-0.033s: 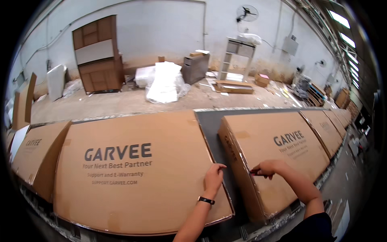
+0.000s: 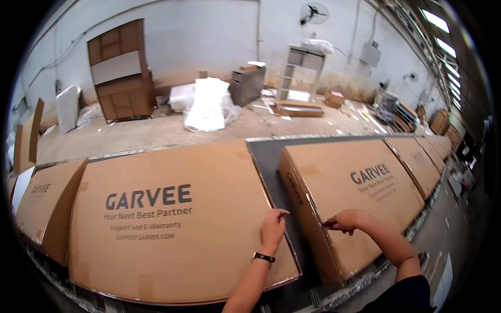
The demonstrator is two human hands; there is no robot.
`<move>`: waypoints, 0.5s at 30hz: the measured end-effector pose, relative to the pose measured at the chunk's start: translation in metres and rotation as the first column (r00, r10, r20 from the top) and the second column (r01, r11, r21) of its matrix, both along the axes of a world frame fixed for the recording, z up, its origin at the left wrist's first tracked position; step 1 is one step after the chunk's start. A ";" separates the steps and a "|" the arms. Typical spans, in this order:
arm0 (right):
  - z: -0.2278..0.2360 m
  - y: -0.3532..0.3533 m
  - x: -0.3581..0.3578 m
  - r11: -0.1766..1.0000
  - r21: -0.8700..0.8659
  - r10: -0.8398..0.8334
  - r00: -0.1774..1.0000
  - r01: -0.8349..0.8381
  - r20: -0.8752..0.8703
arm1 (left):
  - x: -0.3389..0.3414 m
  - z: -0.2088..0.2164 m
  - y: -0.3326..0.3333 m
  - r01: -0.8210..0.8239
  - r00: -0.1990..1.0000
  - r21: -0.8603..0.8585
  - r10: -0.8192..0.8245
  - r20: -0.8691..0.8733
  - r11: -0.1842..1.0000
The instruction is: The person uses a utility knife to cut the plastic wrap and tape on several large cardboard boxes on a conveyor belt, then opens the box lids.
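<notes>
- Our left hand (image 2: 274, 227) is at the right edge of the large carton (image 2: 156, 266), fingers partly curled and one reaching out over the gap; we cannot tell whether it grips the edge or only rests there.
- On that wrist we wear a dark wristband (image 2: 264, 257).
- Our right hand (image 2: 346, 221) is closed around a small tool (image 2: 330, 225), dark with some red, its far end at the near-left top edge of the right carton (image 2: 360, 245); we cannot tell whether the tip touches the cardboard.
- A dark sleeve (image 2: 402, 297) covers our right upper arm.
- Both cartons lie flat on a long dark conveyor (image 2: 267, 156), with a strip of it showing between them.
- At our left, another carton (image 2: 47, 208) leans beside the large one; to our right, further cartons (image 2: 415, 159) continue the row.
- Beyond the line, on the floor (image 2: 156, 130), we see a tall brown cabinet (image 2: 122, 99), white wrapping (image 2: 206, 104), a grey cabinet (image 2: 246, 88) and an open-shelved frame (image 2: 287, 78).
- Above the frame, we see a fan (image 2: 314, 13) on the pale wall (image 2: 203, 36).
</notes>
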State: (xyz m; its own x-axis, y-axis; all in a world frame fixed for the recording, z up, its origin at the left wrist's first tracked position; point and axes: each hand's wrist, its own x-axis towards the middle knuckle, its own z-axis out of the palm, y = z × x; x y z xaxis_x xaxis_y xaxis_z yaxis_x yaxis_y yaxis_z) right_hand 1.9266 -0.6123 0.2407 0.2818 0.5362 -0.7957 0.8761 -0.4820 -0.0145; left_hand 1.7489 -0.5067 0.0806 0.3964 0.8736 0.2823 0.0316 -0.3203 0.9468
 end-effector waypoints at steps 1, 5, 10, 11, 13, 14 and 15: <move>0.003 -0.021 -0.004 0.999 -0.041 0.027 0.999 -0.026 0.020 | 0.004 0.001 -0.001 0.011 1.000 0.011 -0.011 -0.001 1.000; -0.013 -0.070 -0.017 0.997 0.049 0.049 0.998 -0.051 0.028 | 0.005 0.008 -0.001 0.046 0.998 -0.039 -0.044 0.038 0.998; -0.028 -0.065 -0.003 0.998 0.037 -0.045 0.999 0.044 0.006 | 0.016 0.005 -0.006 0.076 0.994 -0.058 -0.072 0.077 0.995; -0.040 -0.061 0.004 0.998 0.004 -0.063 0.997 0.063 0.039 | 0.019 0.006 -0.009 0.088 0.993 -0.064 -0.083 0.082 0.994; -0.053 -0.050 -0.003 0.994 -0.053 -0.093 0.989 0.100 0.111 | 0.011 0.007 -0.011 0.104 0.992 -0.079 -0.098 0.081 0.991; -0.051 -0.049 -0.011 0.990 -0.067 -0.115 0.980 0.128 0.161 | 0.008 0.009 -0.008 0.093 0.993 -0.026 -0.091 0.078 0.995; -0.045 -0.061 -0.019 0.987 -0.066 -0.131 0.977 0.144 0.166 | 0.006 0.009 -0.008 0.083 0.993 0.027 -0.084 0.079 0.996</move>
State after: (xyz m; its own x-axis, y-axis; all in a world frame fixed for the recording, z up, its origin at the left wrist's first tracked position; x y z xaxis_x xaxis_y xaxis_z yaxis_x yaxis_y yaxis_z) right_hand 1.9074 -0.6729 0.1961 0.4763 0.4216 -0.7716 0.7890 -0.5923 0.1634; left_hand 1.7550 -0.5143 0.0894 0.4431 0.8309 0.3365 -0.0713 -0.3415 0.9372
